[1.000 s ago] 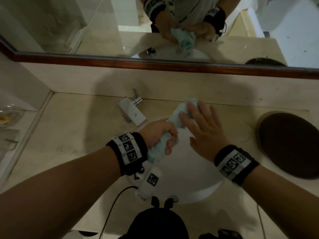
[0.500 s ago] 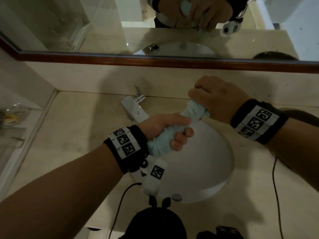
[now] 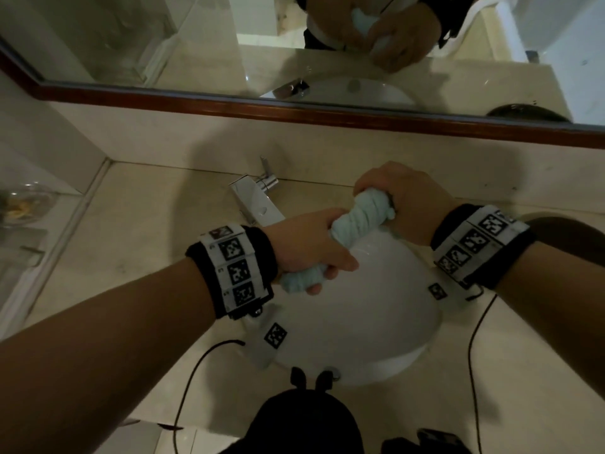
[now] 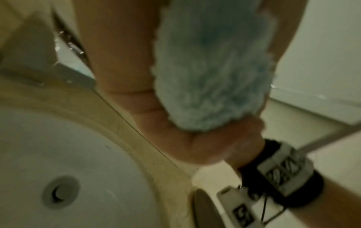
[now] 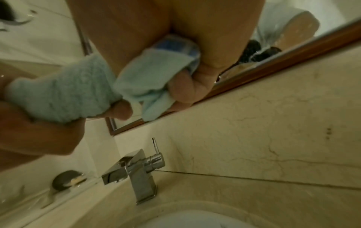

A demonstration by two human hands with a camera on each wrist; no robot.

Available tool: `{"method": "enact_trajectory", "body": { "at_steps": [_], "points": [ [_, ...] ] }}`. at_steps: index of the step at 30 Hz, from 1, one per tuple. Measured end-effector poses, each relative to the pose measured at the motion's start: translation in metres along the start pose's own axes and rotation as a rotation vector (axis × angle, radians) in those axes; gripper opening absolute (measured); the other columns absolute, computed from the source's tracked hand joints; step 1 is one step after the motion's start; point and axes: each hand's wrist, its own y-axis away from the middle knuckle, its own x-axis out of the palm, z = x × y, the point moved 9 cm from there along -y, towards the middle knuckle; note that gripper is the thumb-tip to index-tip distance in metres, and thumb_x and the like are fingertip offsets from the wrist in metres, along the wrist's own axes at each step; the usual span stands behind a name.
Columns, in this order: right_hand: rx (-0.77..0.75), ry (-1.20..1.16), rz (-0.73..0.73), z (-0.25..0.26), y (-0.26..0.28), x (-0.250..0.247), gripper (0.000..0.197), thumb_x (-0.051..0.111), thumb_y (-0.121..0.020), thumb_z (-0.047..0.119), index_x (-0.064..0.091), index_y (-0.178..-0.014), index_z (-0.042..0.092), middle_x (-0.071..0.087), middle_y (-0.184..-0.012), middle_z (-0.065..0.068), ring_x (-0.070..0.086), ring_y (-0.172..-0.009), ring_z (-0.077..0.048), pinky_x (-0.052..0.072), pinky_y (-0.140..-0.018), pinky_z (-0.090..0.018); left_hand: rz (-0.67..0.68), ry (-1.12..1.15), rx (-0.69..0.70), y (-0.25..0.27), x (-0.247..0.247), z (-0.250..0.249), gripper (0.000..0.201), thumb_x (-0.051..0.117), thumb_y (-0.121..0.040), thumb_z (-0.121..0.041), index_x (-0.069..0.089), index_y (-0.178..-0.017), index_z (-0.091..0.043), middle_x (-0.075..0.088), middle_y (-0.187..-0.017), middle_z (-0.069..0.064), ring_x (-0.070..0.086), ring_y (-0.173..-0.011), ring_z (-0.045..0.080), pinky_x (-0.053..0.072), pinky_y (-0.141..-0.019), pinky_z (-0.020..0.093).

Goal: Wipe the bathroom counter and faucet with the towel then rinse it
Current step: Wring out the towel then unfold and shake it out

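**A:** Start with the biggest thing. Why does the person stand square to the worktop [image 3: 137,244]?

**B:** It carries the white basin [image 3: 353,322], and both arms reach over that basin. Anything that drips from the cloth falls into the bowl, not onto the beige stone. That looks deliberate.

**A:** And the mirror [image 3: 163,44] on the far wall?

**B:** It only repeats the scene; the reflection shows the two hands closed on the same pale bundle.

**A:** The faucet [image 5: 136,174]?

**B:** It stands at the far left edge of the basin, lever upright. No stream shows from its spout in the right wrist view, so the wetting seems finished, though that is a judgement.

**A:** Where is the towel [image 3: 357,221]?

**B:** In the air above the far part of the basin, twisted into a tight light-blue rope that runs from near left to far right. It touches neither the worktop nor the faucet.

**A:** How do the hands hold it?

**B:** The left hand [image 3: 304,247] wraps its fingers round the near end, a short tuft poking out below the fist. The right hand [image 3: 406,201] clamps round the far end, knuckles up. Opposed fists on a roll suit wringing: each turns against the other to squeeze the water out.

**A:** So the step in hand?

**B:** Likely the tail of the rinse.
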Motion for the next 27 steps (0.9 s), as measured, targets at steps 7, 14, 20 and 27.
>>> {"method": "enact_trajectory", "body": {
  "at_steps": [7,14,20,27],
  "points": [
    [0.339,0.134,0.353,-0.020,0.013,0.043,0.034,0.080,-0.075,0.043,0.057,-0.088,0.022,0.056,-0.077,0.006,0.054,-0.073,-0.016,0.041,-0.069,-0.027,-0.297,-0.632,0.038,-0.017,-0.016,0.005,0.029,0.071,-0.087,-0.023,0.053,-0.110,-0.021,0.066,-0.082,0.005,0.063,-0.063,0.020,0.057,-0.050,0.033],
    [0.761,-0.406,0.324,-0.035,0.041,0.076,0.021,0.075,-0.072,0.004,0.057,-0.063,0.011,0.057,-0.046,0.002,0.054,-0.041,-0.011,0.040,-0.041,-0.019,-0.390,-1.061,0.157,-0.036,-0.033,-0.009,0.025,0.058,-0.091,-0.020,0.041,-0.109,-0.020,0.050,-0.074,-0.002,0.053,-0.067,0.020,0.034,-0.051,0.028],
    [0.991,-0.791,0.426,-0.024,0.073,0.098,0.019,0.064,-0.078,-0.002,0.065,-0.095,-0.012,0.042,-0.044,-0.009,0.034,-0.033,-0.015,0.032,-0.044,-0.020,-0.395,-1.215,0.227,-0.040,-0.032,-0.006,0.023,0.055,-0.093,-0.019,0.041,-0.111,-0.021,0.043,-0.072,-0.005,0.051,-0.072,0.023,0.037,-0.061,0.031],
    [0.995,-0.897,0.509,-0.008,0.073,0.091,0.017,0.059,-0.094,0.005,0.070,-0.080,0.004,0.044,-0.054,-0.010,0.034,-0.039,-0.017,0.028,-0.046,-0.023,-0.379,-1.235,0.231,-0.032,-0.023,-0.001,0.055,0.052,-0.097,-0.022,0.028,-0.145,-0.035,0.053,-0.106,0.002,0.055,-0.074,0.023,0.043,-0.060,0.033]
  ]
}}
